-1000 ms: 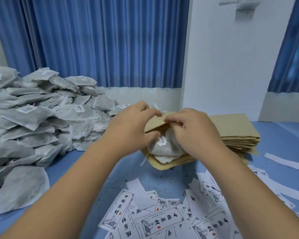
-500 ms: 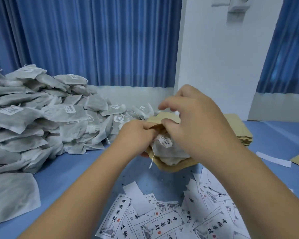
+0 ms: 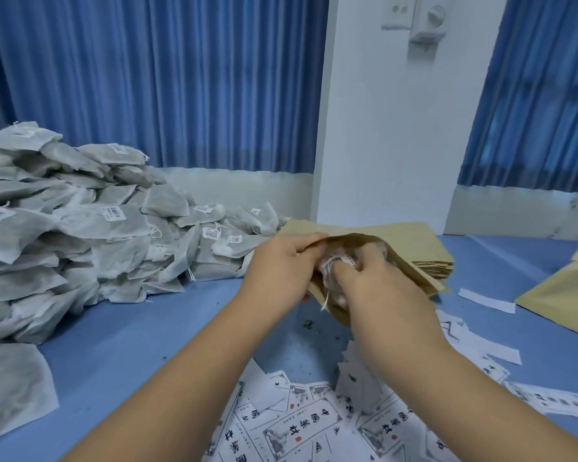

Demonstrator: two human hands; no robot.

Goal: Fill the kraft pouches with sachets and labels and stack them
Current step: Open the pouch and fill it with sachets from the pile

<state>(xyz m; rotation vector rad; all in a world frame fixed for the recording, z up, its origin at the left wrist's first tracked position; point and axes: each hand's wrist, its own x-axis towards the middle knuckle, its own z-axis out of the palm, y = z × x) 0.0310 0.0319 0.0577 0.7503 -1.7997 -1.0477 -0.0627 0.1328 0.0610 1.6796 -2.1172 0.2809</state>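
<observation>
Centre frame: left hand (image 3: 281,261) pinching the mouth edge of a pouch (image 3: 401,261), above the counter (image 3: 131,345). Right hand (image 3: 374,281) curled on a sachet (image 3: 327,271), half inside that mouth; fingertips hidden, sachet blurred, string dangling below. Behind, partly covered: pouch stack (image 3: 414,235). Left: sachet pile (image 3: 80,228), cut by the frame edge. Bottom: labels (image 3: 297,425), partly under the forearms. Right edge: loose pouch (image 3: 561,295), cropped.
</observation>
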